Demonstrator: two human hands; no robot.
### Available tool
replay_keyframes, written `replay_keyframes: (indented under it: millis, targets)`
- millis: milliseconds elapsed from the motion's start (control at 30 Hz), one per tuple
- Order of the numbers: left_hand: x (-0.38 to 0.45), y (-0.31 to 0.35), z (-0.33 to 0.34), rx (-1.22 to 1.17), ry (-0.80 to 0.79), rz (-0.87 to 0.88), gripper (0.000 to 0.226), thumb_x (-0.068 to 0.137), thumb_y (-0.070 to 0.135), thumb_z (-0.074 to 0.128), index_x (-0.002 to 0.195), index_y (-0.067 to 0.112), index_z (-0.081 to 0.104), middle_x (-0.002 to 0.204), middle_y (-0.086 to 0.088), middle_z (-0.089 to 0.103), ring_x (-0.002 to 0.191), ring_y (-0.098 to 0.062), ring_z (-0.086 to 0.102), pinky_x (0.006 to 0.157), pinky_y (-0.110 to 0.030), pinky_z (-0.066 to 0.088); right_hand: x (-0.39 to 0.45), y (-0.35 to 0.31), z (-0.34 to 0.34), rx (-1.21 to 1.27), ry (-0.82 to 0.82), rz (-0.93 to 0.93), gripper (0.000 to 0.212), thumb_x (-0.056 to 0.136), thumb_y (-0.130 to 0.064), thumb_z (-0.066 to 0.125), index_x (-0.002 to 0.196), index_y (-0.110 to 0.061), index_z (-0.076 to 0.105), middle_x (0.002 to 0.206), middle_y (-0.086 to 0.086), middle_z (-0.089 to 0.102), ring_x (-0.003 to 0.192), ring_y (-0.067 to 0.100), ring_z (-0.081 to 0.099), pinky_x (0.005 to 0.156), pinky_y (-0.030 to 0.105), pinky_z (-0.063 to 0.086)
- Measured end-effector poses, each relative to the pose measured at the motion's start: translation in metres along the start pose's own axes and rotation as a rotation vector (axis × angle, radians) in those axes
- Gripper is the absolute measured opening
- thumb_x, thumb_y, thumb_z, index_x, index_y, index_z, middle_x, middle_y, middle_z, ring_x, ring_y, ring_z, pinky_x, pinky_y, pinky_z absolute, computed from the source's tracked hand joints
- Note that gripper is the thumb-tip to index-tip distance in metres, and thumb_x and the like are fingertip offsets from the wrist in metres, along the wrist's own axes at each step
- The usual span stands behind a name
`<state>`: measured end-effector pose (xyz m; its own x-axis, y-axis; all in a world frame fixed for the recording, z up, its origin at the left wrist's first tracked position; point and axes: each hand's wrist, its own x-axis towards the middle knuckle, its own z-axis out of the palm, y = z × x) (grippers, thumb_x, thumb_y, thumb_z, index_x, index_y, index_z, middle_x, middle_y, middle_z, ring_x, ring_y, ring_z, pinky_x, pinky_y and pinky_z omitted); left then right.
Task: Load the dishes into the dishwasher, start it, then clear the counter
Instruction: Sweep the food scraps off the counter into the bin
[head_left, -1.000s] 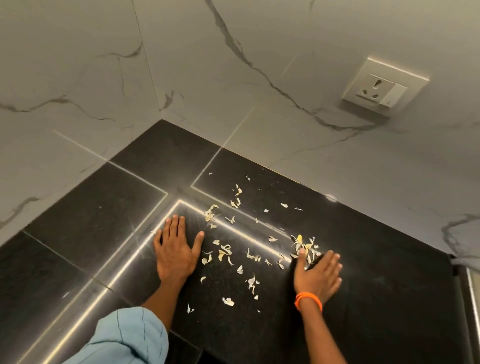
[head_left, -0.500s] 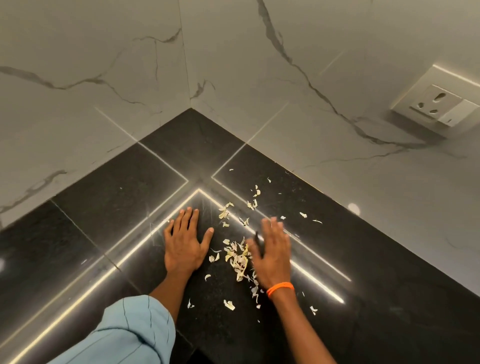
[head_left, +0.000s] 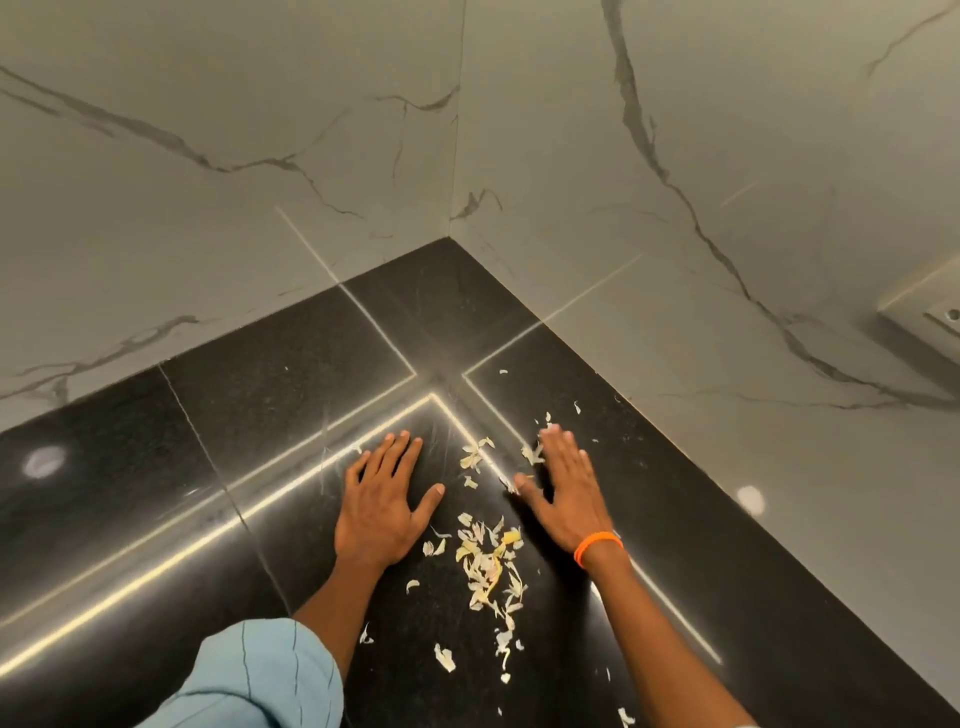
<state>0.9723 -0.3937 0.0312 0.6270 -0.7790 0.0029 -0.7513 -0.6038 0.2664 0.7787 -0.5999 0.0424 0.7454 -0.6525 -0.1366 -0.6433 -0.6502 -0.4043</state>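
Observation:
Pale yellow-white peel scraps (head_left: 488, 566) lie scattered on a glossy black stone counter (head_left: 291, 395), heaped mostly between my two hands. My left hand (head_left: 382, 499) rests flat on the counter, fingers straight and together, thumb spread. My right hand (head_left: 566, 483), with an orange band at the wrist, lies flat on the counter with straight fingers, touching a few scraps near its fingertips and thumb. More loose scraps (head_left: 545, 418) sit beyond the right hand toward the wall. No dishes or dishwasher are in view.
White marble-pattern walls (head_left: 675, 182) meet in a corner behind the counter. A wall socket (head_left: 935, 317) sits at the right edge. My light blue sleeve (head_left: 249, 680) covers the lower left.
My right hand swept scraps leftward into a heap, then moved back out toward the far right scraps. The left hand stayed flat. The camera view shifted right.

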Motion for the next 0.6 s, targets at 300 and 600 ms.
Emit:
replay_keyframes:
  millis: [300, 600]
  targets:
    - [-0.001, 0.002, -0.003, -0.008, 0.009, -0.026, 0.073, 0.097, 0.073, 0.024, 0.159, 0.033, 0.023, 0.166, 0.009, 0.019, 0.154, -0.008, 0.011, 0.125, -0.040, 0.011, 0.085, 0.007, -0.018, 0.020, 0.047, 0.161, 0.088, 0.093, -0.077, 0.016, 0.160, -0.020, 0.008, 0.167, -0.001, 0.002, 0.154, 0.015, -0.002, 0.126, 0.043, 0.001]
    - [-0.001, 0.003, -0.002, -0.042, 0.004, -0.024, 0.070, 0.097, 0.064, 0.030, 0.158, 0.030, 0.027, 0.165, 0.010, 0.020, 0.154, -0.011, 0.016, 0.125, -0.042, 0.015, 0.034, -0.087, 0.030, 0.067, -0.212, -0.437, 0.074, 0.094, -0.074, 0.028, 0.157, -0.034, 0.022, 0.165, -0.013, 0.008, 0.151, -0.002, -0.004, 0.126, 0.037, 0.005]
